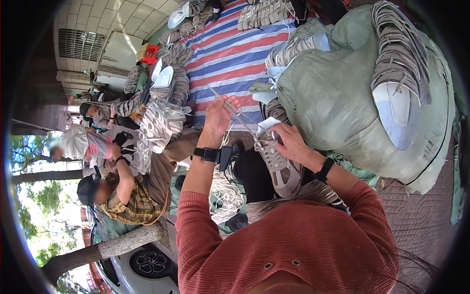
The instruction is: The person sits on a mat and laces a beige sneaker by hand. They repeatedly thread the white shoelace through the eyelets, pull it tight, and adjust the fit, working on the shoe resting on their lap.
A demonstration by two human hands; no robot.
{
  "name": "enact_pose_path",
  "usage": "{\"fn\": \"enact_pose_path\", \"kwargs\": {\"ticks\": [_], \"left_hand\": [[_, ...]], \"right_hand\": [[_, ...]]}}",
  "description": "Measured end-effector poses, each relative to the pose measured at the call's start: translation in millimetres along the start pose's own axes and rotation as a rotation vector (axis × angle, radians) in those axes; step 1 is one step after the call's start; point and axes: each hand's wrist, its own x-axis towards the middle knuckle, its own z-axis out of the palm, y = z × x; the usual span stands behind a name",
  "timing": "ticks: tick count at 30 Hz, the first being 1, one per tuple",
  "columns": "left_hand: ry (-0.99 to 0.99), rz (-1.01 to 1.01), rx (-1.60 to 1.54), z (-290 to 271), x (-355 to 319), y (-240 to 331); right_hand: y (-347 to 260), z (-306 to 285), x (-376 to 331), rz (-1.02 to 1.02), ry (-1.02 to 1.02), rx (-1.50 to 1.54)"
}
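So I've got a grey shoe upper point(279, 164) lying across my lap on the dark cloth, toe end pointing back toward me. My right hand point(290, 141) is clamped on its top edge, fingers curled over the collar with a bit of white paper stuffing poking out just above them. My left hand point(219, 119) is raised a little further out, closed around a pale shoelace point(234, 113), which runs taut from my fist down to the upper. Black bands on both wrists, rust-red sweater sleeves pushed up.

Just below my left forearm hangs a fat bundle of loose laces point(225, 193). To my right sits a huge green sack point(342, 93), with a stack of finished uppers piled on top of it. Ahead of my hands there's a red, white and blue striped tarp point(230, 54) on the ground, more stacks of uppers along its edges. On my left, other people sit low among their own heaps of uppers point(159, 125), one in a checked shirt point(129, 201) nearest me.
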Motion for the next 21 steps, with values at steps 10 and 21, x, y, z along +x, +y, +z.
{"fn": "enact_pose_path", "kwargs": {"ticks": [10, 21], "left_hand": [[0.017, 0.174, -0.082, 3, -2, 11], [-0.04, 0.15, -0.169, -14, 9, 9]], "right_hand": [[-4, -2, 1, 0.059, -0.054, 0.017], [12, -24, 4, 0.126, -0.241, 0.453]]}}
